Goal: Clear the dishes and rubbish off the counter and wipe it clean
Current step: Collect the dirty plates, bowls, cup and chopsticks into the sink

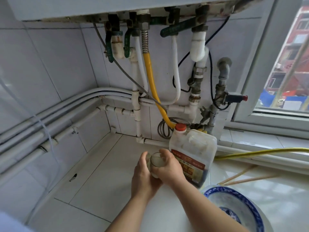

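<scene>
The right hand [168,169] curls round a small clear glass [156,162], and the left hand [144,176] grips it from the other side, over the white bench [103,181]. A red-capped jug [192,154] stands just to the right. Nearer sits a blue-and-white bowl [217,189].

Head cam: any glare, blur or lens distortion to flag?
Head view: daylight from the window washes out the counter at right; wide-angle bows the wall pipes at left; the bowl at the bottom edge looks soft; the glass is legible.
</scene>
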